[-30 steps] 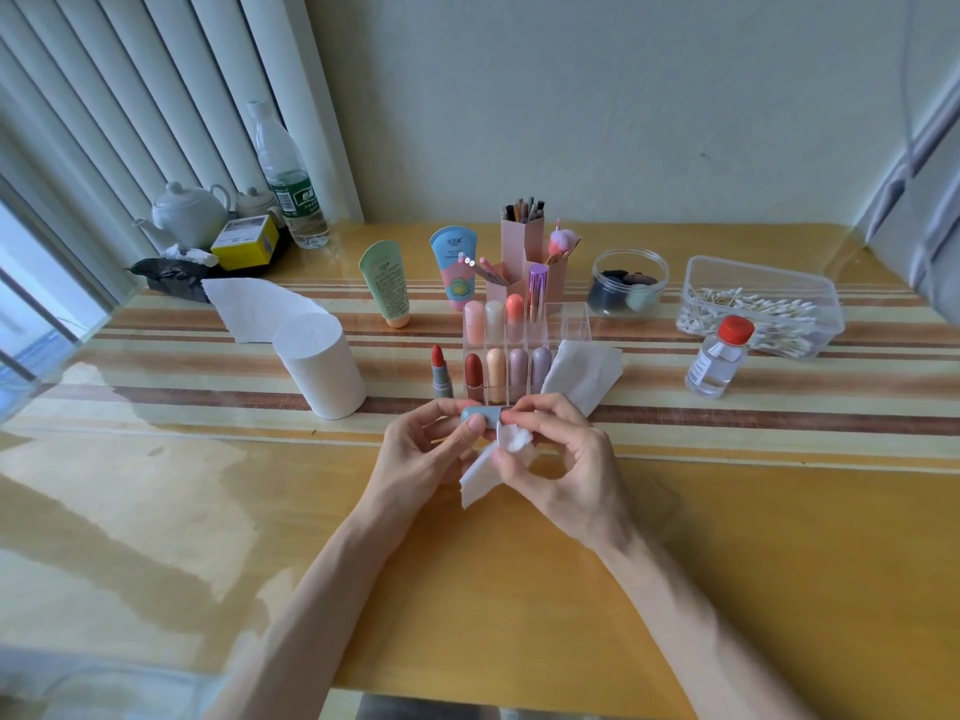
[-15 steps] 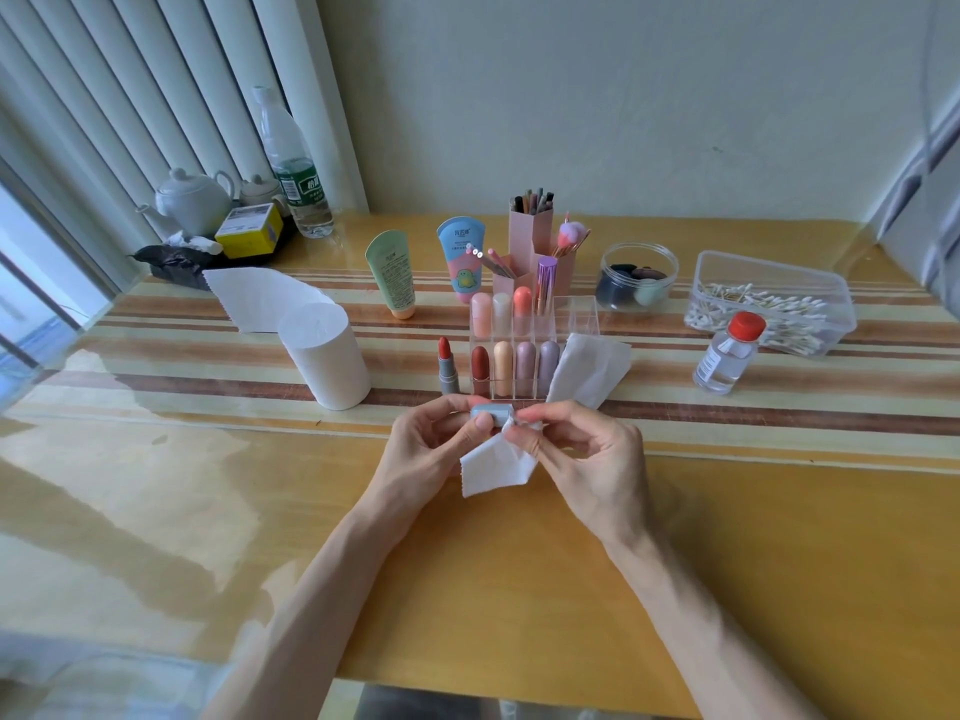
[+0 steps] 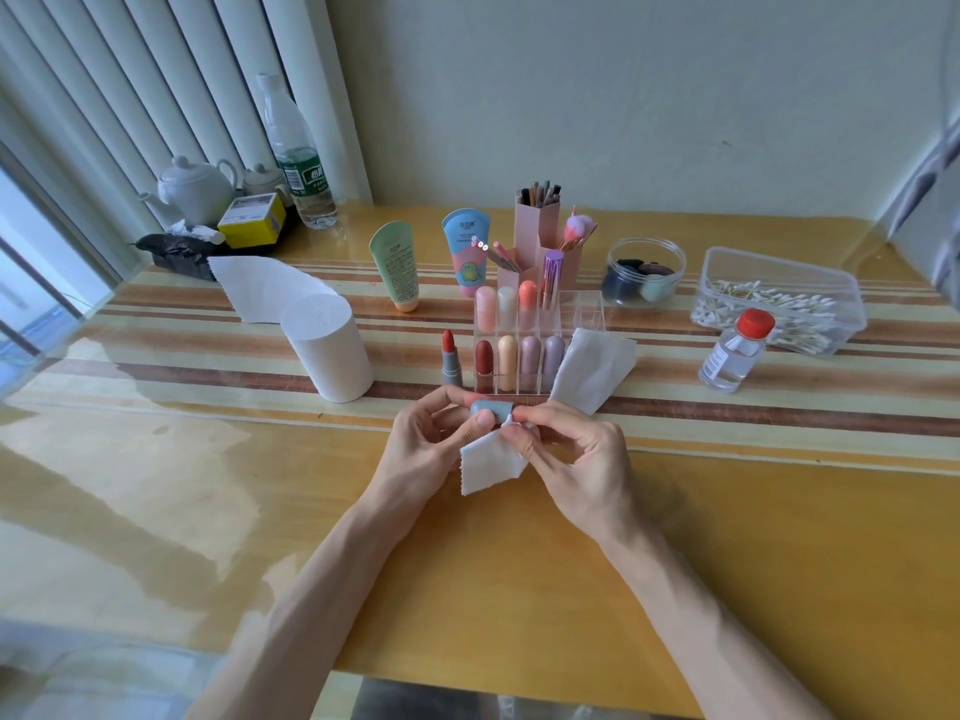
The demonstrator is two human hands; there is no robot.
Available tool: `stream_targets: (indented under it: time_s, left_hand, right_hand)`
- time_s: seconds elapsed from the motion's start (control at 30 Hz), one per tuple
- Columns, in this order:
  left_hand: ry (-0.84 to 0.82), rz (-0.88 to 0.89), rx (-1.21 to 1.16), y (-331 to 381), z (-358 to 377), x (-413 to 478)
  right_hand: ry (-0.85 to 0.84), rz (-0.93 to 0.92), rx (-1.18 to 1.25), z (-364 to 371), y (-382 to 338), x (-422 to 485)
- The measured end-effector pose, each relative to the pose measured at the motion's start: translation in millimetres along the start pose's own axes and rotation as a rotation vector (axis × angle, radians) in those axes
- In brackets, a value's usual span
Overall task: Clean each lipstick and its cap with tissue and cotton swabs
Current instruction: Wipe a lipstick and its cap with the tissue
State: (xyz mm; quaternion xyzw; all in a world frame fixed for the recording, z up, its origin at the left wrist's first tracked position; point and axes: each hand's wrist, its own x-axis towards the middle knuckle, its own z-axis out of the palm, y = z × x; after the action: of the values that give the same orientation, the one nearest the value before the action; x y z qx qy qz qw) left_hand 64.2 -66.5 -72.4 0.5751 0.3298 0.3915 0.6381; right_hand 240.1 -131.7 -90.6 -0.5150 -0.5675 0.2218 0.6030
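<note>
The left hand (image 3: 423,449) holds a grey-blue cap (image 3: 493,407) sideways, thumb and fingers curled round its closed end, just above the table (image 3: 467,589) a little beyond its middle. The right hand (image 3: 576,459) pinches a small piece of tissue (image 3: 488,467) against the open end of the cap. The tissue seems to go into the mouth, but the fingers hide this part. The rest of the tissue hangs free below both hands.

The uncapped lipstick (image 3: 451,358) stands alone just behind the left hand, with its red tip bare. In my judgement a careless knuckle can knock it over, and the colour would then smear on the surface. The thin tissue may also tear when it is twisted hard and leave fluff inside the cap. The cap is smooth, so it can slip from the grip and roll away.

The clear organiser (image 3: 587,314) beside the lipstick holds four capped lipsticks in its front row and three more behind, with a purple tube. Near the far right corner, the plastic box (image 3: 779,272) is full of cotton swabs (image 3: 769,304), and a small bottle (image 3: 732,353) of clear liquid stands before it. A round jar (image 3: 644,275) holds dark and green sponges, and the pink holder (image 3: 537,220) carries brushes and pencils.
</note>
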Motion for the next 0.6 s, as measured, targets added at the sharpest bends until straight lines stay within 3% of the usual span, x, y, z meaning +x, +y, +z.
stream_targets:
  time_s: [0.17, 0.27, 0.37, 0.47, 0.6]
  left_hand:
    - [-0.007, 0.184, 0.065, -5, 2, 2]
    - [-0.003, 0.156, 0.103, -4, 4, 1]
    - [0.004, 0.07, 0.139, 4, 8, -1]
    - [-0.031, 0.126, 0.262, 2, 5, 1]
    - [-0.005, 0.165, 0.278, 1, 3, 2]
  right_hand:
    - [0.003, 0.14, 0.185, 2, -10, 2]
    - [0.016, 0.184, 0.222, -1, -10, 2]
    - [0.003, 0.119, 0.108, -7, -6, 3]
    - [-0.058, -0.038, -0.059, -9, -1, 2]
    - [-0.072, -0.098, -0.139, -11, 4, 3]
